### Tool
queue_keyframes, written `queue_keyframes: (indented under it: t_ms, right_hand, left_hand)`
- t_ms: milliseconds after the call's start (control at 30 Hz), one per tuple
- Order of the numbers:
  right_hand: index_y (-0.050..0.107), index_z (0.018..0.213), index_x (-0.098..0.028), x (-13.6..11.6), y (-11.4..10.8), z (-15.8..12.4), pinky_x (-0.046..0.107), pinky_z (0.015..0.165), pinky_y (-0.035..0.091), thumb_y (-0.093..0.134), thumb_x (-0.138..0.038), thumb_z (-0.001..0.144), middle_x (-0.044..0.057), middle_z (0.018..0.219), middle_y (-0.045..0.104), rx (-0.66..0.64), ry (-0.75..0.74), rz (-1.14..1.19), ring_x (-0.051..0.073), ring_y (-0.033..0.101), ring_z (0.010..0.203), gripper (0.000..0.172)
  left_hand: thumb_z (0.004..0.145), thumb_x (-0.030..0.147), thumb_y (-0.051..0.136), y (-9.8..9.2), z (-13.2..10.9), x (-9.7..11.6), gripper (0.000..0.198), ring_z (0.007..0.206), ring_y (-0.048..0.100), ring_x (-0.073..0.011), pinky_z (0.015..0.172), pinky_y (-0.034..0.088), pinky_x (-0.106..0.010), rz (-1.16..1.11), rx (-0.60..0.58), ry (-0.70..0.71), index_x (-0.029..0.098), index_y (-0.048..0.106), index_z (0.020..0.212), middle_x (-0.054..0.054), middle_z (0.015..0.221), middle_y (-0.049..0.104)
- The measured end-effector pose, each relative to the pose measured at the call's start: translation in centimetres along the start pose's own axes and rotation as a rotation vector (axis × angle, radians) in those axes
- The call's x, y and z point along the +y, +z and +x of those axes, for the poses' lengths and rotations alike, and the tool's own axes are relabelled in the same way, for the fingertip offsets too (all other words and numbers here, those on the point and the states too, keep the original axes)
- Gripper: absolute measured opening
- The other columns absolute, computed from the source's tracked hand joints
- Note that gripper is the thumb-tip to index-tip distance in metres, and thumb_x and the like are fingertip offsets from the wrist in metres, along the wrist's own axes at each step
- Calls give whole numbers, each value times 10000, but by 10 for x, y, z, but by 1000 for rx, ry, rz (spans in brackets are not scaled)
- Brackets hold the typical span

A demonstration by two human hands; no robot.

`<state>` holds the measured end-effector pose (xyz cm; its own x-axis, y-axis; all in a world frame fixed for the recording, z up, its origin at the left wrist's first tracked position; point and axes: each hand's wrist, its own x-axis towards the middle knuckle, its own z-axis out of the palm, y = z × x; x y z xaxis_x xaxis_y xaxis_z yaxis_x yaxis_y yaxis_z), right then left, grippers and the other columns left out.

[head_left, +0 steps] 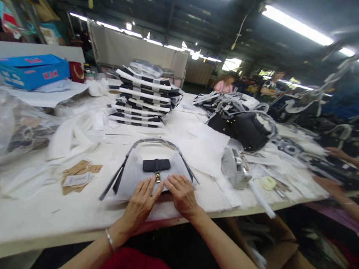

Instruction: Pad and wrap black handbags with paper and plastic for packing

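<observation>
Sheet-covered handbag (151, 165) lying at the near edge of the surface (72, 221)

The handbag is lying directly in front of the person, with a translucent white sheet (131, 178) covering most of its front. Its black flap (164, 165) is showing on top of the sheet, and a gold-coloured clasp (157, 177) is hanging from the flap's middle. The handle (153, 141) is arching away toward the far side, and a dark strap (110, 183) is trailing at the left.

The left hand (142, 200) is resting on the bag's lower front, its fingertips lying just beside the clasp; a bracelet (109, 240) is circling that wrist. The right hand (182, 194) is resting on the lower right part, fingers spreading over the sheet. Neither grip is closing around anything: both are lying flat and loose.

Brown paper tags (82, 168) are lying left of the bag, and a tape dispenser (235, 167) is standing to its right. Beyond the bag, a stack of black-and-white bundles (143, 101) is rising, with a blue box (31, 71) sitting farther left. A pile of black bags (246, 130) is occupying the far right, where a co-worker's hands (328, 185) are reaching in.
</observation>
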<state>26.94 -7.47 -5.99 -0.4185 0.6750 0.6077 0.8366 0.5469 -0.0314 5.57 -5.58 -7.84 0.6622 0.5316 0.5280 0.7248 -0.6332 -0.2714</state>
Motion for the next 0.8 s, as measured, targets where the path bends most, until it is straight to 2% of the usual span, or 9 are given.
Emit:
queue_keyframes:
  t_ms: [100, 200, 267, 400, 500, 600, 667, 733, 800]
  right_hand:
    - [549, 1336, -197, 1, -18, 8, 469, 1115, 397, 559, -228, 914, 104, 1298, 640, -7, 23, 76, 228, 535, 1268, 423]
    - [560, 1307, -199, 10, -37, 10, 449, 1095, 430, 533, -213, 930, 102, 1251, 660, 117, 105, 110, 211, 559, 1243, 379]
    - [600, 1241, -217, 19, -47, 3, 414, 1025, 492, 505, -169, 938, 84, 1167, 694, 213, 171, 131, 200, 618, 1147, 321]
    - [664, 1115, -243, 45, -61, -29, 366, 835, 563, 489, -145, 942, 59, 969, 732, 277, 295, 96, 199, 683, 929, 265]
    - [694, 1055, -216, 73, -72, -68, 381, 827, 562, 490, -196, 950, 74, 939, 739, 284, 454, -65, 214, 693, 893, 229]
    - [698, 1060, -184, 104, -79, -110, 421, 868, 558, 500, -286, 944, 104, 1014, 736, 226, 687, -249, 248, 693, 954, 251]
    - [690, 1100, -170, 120, -78, -134, 439, 893, 554, 546, -330, 910, 122, 1086, 724, 111, 805, -326, 272, 682, 1021, 287]
    - [686, 1123, -161, 128, -73, -150, 436, 931, 541, 590, -314, 874, 131, 1136, 713, -16, 826, -354, 277, 665, 1080, 308]
    - [690, 1119, -167, 130, -69, -155, 428, 960, 521, 599, -261, 861, 128, 1155, 710, -102, 786, -373, 268, 654, 1106, 289]
  left_hand:
    - [900, 39, 342, 6, -3, -2, 664, 1279, 543, -270, 1072, 413, -430, 13, 98, 12, 215, 258, 1534, -165, 1440, 515]
    - [898, 22, 323, 9, -3, -5, 685, 1248, 570, -246, 1068, 413, -408, 37, 155, 19, 227, 215, 1543, -145, 1421, 541]
    - [892, 5, 319, 8, -2, -6, 702, 1234, 581, -236, 1064, 415, -395, 62, 176, 18, 231, 199, 1545, -131, 1397, 568]
    - [894, 1, 315, 6, 0, -8, 699, 1223, 590, -239, 1064, 410, -395, 74, 200, 31, 222, 195, 1546, -137, 1385, 577]
    - [903, 14, 316, 6, 1, -9, 681, 1228, 585, -257, 1069, 400, -417, 41, 194, 42, 213, 207, 1545, -150, 1403, 556]
    - [911, 25, 308, 7, 1, -9, 665, 1242, 575, -270, 1069, 396, -427, -5, 181, 44, 212, 221, 1543, -154, 1416, 543]
    - [918, 35, 303, 7, 1, -9, 656, 1244, 573, -275, 1069, 395, -432, -24, 174, 35, 218, 225, 1543, -152, 1420, 539]
    - [922, 38, 297, 7, 1, -8, 651, 1247, 571, -275, 1074, 392, -435, -32, 170, 26, 223, 225, 1543, -151, 1426, 535]
    - [925, 40, 293, 8, 0, -8, 646, 1249, 570, -273, 1081, 386, -433, -30, 175, 28, 220, 230, 1542, -151, 1423, 537]
